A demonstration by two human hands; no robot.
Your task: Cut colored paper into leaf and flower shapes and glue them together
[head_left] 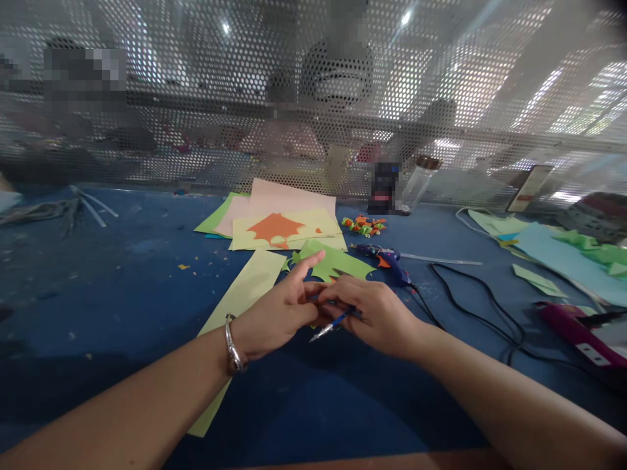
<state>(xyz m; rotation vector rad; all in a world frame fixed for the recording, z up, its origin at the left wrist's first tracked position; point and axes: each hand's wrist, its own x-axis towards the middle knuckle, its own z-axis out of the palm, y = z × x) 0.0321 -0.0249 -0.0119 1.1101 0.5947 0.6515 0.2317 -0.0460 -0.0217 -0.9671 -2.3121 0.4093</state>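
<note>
My right hand (377, 312) is closed around a slim blue pen-like tool (336, 324) with a silver pointed end, which slants down to the left. My left hand (281, 313) meets its fingertips; one finger points up and the others are curled in. Whatever lies between the fingers is hidden. Just beyond the hands is a green paper sheet (350, 262) with scalloped cut edges. A pale yellow paper strip (255, 277) runs beneath my left wrist. Small folded orange and green paper pieces (364, 226) sit in a cluster farther back.
Behind the green sheet are stacked papers (294, 196) and an orange cut paper (277, 227). A blue glue gun (386, 254) with a black cord (482, 281) lies to the right, near a magenta power strip (578, 333). A perforated metal screen (220, 98) bounds the blue table (122, 307).
</note>
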